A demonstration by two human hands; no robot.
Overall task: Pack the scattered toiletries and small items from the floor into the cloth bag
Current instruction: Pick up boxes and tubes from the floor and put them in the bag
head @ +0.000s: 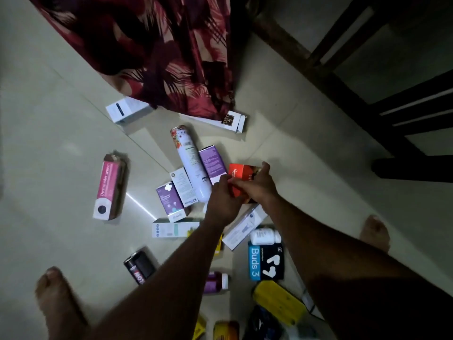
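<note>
hands: both on the red box [241,179], centre-right of the pile. left hand [224,195] pinches its near-left edge w/ fingertips; right hand [257,185] curls over the top/right side. Whether the box is lifted or on the floor [61,133]: can't tell, motion blur.
red box: small carton, prob. light & stiff but crushable; hold by the flat faces, not the end flaps.
cloth bag: maroon leaf-print cloth [157,47] at far centre, looks like the bag; soft, limp, mouth not visible, so it likely needs one hand to hold it open.
white spray can [192,165]: lies just left of the hands, cap end near. Smooth, round, prob. the heaviest piece; will roll, so grip round the middle.
purple box [212,163]: beside the can, touching it on the right. Light card.
pink box [109,187]: "Derma roller system", well apart at left; long, take it mid-length.
Buds 3 box [266,263]: near right, rigid, easy to grab by the edges.
white pill bottle [266,236]: just beyond the Buds box, on its side; slippery, may rattle & roll.
far cartons: white box [127,110] & open-flap carton [230,121] right at the cloth's edge; the flap could snag.
progress: judged early, most items lie unpacked.
risk: dim light; small items near the feet easy to miss.
</note>
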